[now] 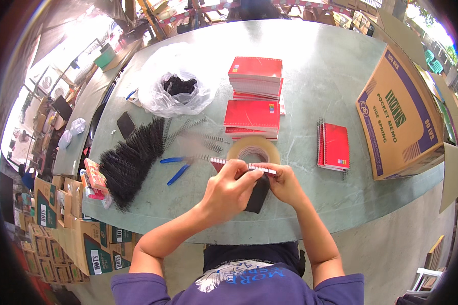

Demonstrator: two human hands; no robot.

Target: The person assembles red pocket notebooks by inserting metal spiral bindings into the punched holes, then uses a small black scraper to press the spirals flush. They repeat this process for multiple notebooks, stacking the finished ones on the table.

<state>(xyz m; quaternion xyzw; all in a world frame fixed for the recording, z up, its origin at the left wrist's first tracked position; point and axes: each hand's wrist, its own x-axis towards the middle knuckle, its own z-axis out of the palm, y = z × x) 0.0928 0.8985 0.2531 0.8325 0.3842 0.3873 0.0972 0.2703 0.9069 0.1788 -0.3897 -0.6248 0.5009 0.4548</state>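
Note:
I hold a small notepad (262, 168) edge-on above the near middle of the table, its punched edge facing up. My left hand (228, 190) pinches it from the left side, while my right hand (286, 186) grips its right end. A dark wire coil (202, 157) sticks out past the notepad's left end, partly blurred. Under my hands lies a black object (258, 197), mostly covered, its kind unclear. Just beyond stands a wide roll of clear tape (232, 151). Pliers with blue handles (177, 173) lie left of my left hand.
Red notepads are stacked in two piles (252, 114) (255, 67); coiled notepads (335, 146) lie to the right. A large heap of black coils (132, 165) covers the left, near a plastic bag of coils (175, 96). An open carton (399, 117) stands at the right edge.

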